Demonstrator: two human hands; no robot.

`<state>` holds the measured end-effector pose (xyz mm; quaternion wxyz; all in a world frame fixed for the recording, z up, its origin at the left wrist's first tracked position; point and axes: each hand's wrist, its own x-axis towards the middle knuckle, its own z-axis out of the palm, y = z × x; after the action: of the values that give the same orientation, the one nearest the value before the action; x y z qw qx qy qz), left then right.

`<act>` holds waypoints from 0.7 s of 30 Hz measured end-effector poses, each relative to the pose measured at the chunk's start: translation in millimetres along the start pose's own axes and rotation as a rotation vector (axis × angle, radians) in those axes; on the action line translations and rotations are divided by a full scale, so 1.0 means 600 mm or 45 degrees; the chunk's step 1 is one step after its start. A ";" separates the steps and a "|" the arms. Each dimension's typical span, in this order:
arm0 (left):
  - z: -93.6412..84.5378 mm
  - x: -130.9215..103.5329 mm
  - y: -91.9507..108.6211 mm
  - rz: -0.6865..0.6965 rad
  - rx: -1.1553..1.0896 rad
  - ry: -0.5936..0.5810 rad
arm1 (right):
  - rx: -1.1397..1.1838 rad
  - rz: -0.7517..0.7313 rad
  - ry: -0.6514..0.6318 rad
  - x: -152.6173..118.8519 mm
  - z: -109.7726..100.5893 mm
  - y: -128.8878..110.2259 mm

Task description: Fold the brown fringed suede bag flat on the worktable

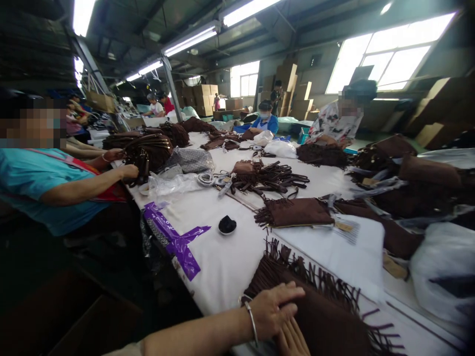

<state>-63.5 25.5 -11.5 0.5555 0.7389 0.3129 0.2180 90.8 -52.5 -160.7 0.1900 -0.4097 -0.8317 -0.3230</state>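
A dark brown fringed bag (326, 306) lies flat on the table in front of me, its long fringe spread along the far side. My left hand (272, 309), with a metal bangle at the wrist, rests over the bag's near left part with its fingers stretched out. Just below it, my right hand (293, 340) lies flat on the bag, fingers extended and touching the left hand. The bottom edge of the view cuts off most of the right hand. Farther out, another brown bag (300, 212) with fringe and a gold-coloured zip lies on the table.
A small white dish (227, 228) with dark material and purple tape (181, 247) are on the white table (211, 257). Brown straps (270, 178) lie mid-table. A clear plastic bag (443, 267) sits right. Co-workers line the table; one hand (129, 171) holds brown pieces at left.
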 end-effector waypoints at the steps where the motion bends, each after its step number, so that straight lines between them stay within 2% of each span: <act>1: -0.011 0.001 -0.005 0.021 0.067 0.078 | 0.009 0.017 -0.038 0.006 -0.006 0.000; 3: -0.027 0.008 -0.027 -0.020 0.236 0.158 | 0.034 0.046 -0.100 0.017 -0.017 0.002; 4: -0.030 0.013 -0.042 -0.048 0.302 0.143 | 0.047 0.058 -0.104 0.023 -0.022 0.002; 8: -0.016 0.033 -0.089 -0.056 0.287 -0.071 | 0.133 0.138 -0.077 0.039 -0.047 0.002; 10: -0.004 0.036 -0.089 -0.054 0.204 -0.103 | 0.208 0.229 -0.130 0.045 -0.070 0.003; 13: 0.010 0.030 -0.069 -0.082 0.090 -0.088 | 0.298 0.320 -0.225 0.043 -0.113 0.015; 16: 0.021 0.017 -0.044 -0.009 0.120 -0.210 | 0.311 0.305 -0.258 0.005 -0.154 0.025; 18: 0.034 0.012 -0.029 0.162 0.238 -0.373 | 0.339 0.481 -0.214 -0.040 -0.177 0.019; 19: 0.045 0.011 -0.023 0.249 0.306 -0.454 | 0.390 0.646 -0.159 -0.066 -0.187 0.011; 21: 0.071 0.015 -0.011 0.375 0.437 -0.579 | 0.593 1.123 -0.007 -0.113 -0.206 -0.010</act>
<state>-30.1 4.2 -30.3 0.4410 0.8889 0.1027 0.0695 132.4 -179.1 -113.8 0.3929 -0.6700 -0.6297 -0.0166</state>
